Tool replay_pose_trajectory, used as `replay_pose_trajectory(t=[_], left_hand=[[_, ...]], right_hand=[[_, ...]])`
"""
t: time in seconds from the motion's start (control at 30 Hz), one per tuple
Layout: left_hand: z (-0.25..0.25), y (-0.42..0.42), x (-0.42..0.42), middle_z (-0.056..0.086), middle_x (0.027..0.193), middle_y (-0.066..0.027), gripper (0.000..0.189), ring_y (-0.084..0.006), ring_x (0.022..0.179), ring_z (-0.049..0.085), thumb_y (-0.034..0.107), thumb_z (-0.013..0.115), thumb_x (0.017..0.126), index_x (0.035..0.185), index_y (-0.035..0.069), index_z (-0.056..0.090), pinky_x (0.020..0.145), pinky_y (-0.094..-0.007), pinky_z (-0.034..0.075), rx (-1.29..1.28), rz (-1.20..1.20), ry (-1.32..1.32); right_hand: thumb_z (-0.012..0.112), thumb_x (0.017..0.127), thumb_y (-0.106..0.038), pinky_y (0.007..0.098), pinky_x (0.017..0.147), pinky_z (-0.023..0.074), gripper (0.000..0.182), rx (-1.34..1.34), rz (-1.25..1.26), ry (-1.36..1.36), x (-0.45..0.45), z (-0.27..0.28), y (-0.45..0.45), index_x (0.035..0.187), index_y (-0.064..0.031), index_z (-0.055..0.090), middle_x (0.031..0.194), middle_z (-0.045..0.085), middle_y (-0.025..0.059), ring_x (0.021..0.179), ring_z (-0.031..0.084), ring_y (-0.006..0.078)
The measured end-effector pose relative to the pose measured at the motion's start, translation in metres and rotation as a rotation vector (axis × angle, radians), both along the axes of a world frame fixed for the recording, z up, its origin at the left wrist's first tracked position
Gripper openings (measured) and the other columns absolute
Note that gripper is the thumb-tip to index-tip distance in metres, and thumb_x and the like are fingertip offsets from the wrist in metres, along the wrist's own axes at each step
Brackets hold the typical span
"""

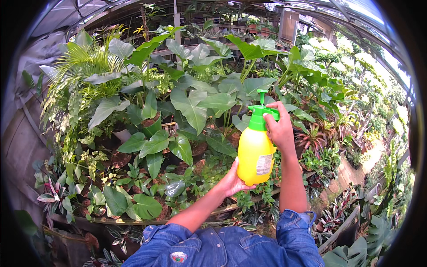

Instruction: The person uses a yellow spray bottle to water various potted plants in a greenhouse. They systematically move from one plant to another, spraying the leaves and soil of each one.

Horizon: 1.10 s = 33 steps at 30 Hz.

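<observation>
A yellow plastic pump sprayer bottle [252, 147] with a green head and raised green plunger is held up in front of the plants. Its nozzle points left, and a label with writing is on its lower side. My left hand [233, 182] cups the bottle's base from below left, with the fingers beneath it. My right hand [279, 126] grips the green handle at the upper right, thumb and index finger near the top of the sprayer head. The palm-side fingers of the right hand are partly hidden.
Large-leaved potted plants [191, 106] crowd the bench beyond the bottle. A palm [90, 60] stands at the upper left. Red-leaved bromeliads [313, 138] grow at the right, near a dirt path [348, 172]. The bench edge [133, 221] runs close before me. Grey sheeting [20, 133] hangs at the left.
</observation>
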State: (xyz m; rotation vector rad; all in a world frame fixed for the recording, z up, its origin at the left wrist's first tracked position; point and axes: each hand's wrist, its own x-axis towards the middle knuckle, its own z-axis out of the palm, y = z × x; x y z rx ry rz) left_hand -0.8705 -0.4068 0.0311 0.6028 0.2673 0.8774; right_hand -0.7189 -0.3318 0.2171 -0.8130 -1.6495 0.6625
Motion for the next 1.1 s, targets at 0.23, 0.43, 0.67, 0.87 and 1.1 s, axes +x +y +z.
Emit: replay_pose_trajectory(t=[0.23, 0.43, 0.67, 0.87, 1.1], left_hand=[[-0.02, 0.025, 0.084, 0.054, 0.144, -0.015, 0.087, -0.0318, 0.116, 0.066, 0.078, 0.023, 0.096, 0.156, 0.016, 0.029, 0.089, -0.0474, 0.062, -0.011, -0.066, -0.005], [-0.047, 0.029, 0.154, 0.051, 0.147, -0.013, 0.082, -0.0313, 0.119, 0.064, 0.076, 0.02, 0.098, 0.156, 0.019, 0.03, 0.093, -0.0483, 0.059, -0.069, -0.032, -0.022], [-0.077, 0.019, 0.188, 0.045, 0.153, -0.01, 0.083, -0.0294, 0.131, 0.055, 0.078, 0.018, 0.097, 0.157, 0.022, 0.031, 0.1, -0.0503, 0.053, -0.201, 0.048, -0.039], [-0.094, 0.012, 0.176, 0.044, 0.154, -0.0075, 0.083, -0.0274, 0.132, 0.055, 0.079, 0.019, 0.096, 0.156, 0.023, 0.031, 0.096, -0.0486, 0.056, -0.241, 0.139, -0.034], [-0.061, 0.006, 0.138, 0.042, 0.156, -0.0097, 0.084, -0.0295, 0.134, 0.054, 0.078, 0.021, 0.096, 0.159, 0.023, 0.023, 0.09, -0.0451, 0.06, -0.012, 0.365, 0.073]], right_hand=[[0.059, 0.092, -0.004, 0.0255, 0.041, 0.0306, 0.023, -0.078, -0.045, -0.002, 0.08, -0.001, 0.009, 0.115, -0.0077, 0.053, 0.062, 0.049, -0.002, 0.046, 0.042, 0.0061], [0.059, 0.093, -0.005, 0.026, 0.039, 0.0299, 0.02, -0.112, 0.028, -0.078, 0.144, -0.047, 0.045, 0.112, -0.0069, 0.051, 0.062, 0.048, -0.0021, 0.044, 0.041, 0.0064], [0.06, 0.093, -0.005, 0.0257, 0.04, 0.0332, 0.022, -0.17, 0.146, -0.108, 0.162, -0.091, 0.063, 0.112, -0.0074, 0.049, 0.065, 0.05, -0.0003, 0.045, 0.044, 0.0072], [0.061, 0.092, -0.004, 0.0269, 0.047, 0.0386, 0.023, -0.127, 0.226, -0.107, 0.144, -0.109, 0.06, 0.112, -0.0061, 0.05, 0.076, 0.055, 0.003, 0.053, 0.049, 0.0083], [0.061, 0.091, -0.001, 0.0256, 0.058, 0.0428, 0.022, -0.111, 0.352, -0.003, 0.104, -0.066, 0.039, 0.111, -0.0055, 0.052, 0.086, 0.057, 0.0022, 0.065, 0.052, 0.0074]])
